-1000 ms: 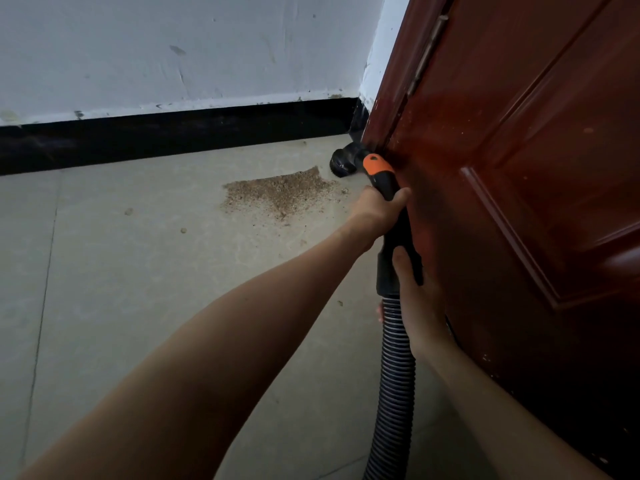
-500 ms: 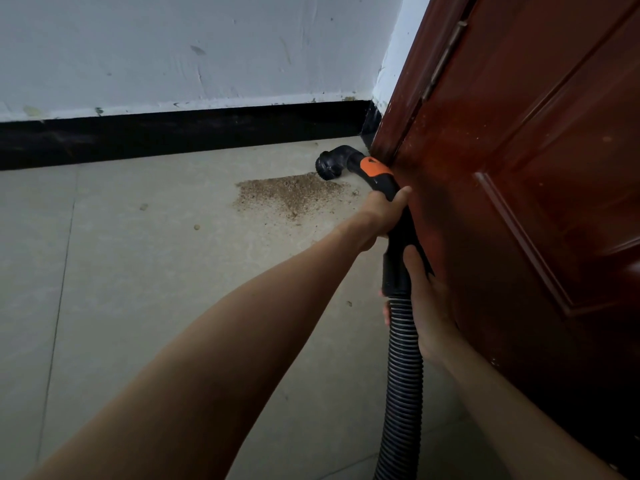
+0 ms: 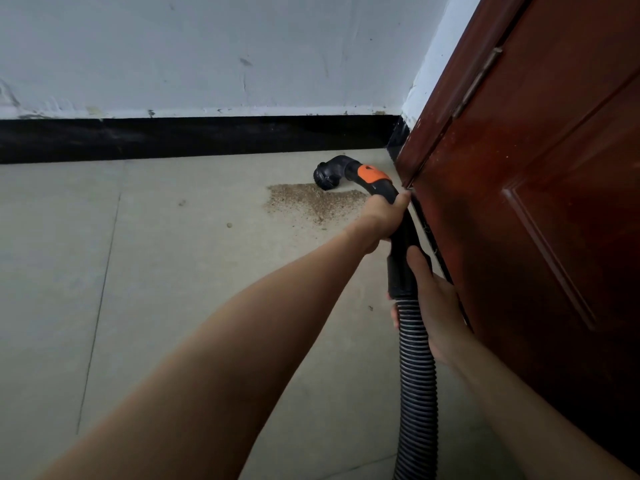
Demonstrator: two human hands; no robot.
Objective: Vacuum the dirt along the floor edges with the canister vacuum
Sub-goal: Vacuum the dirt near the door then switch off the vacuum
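A patch of brown dirt [image 3: 313, 202] lies on the tiled floor near the room's corner. The vacuum's black curved nozzle [image 3: 329, 174] sits at the far edge of that patch, its mouth turned left. Behind it comes an orange-marked handle [image 3: 372, 176]. My left hand [image 3: 384, 221] grips the black handle just below the orange part. My right hand [image 3: 433, 303] holds the handle's lower end where the ribbed black hose [image 3: 417, 382] joins. The hose runs down out of view; the canister is not visible.
A dark red wooden door [image 3: 540, 209] stands close on the right, right beside the handle and my right hand. A black skirting [image 3: 190, 138] runs under the white wall [image 3: 207, 50]. A few stray crumbs [image 3: 229, 225] lie on the floor tiles [image 3: 138, 271] to the left.
The nozzle has swung left, out from the door's foot onto the far edge of the dirt patch. Both hands keep their grip on the handle.
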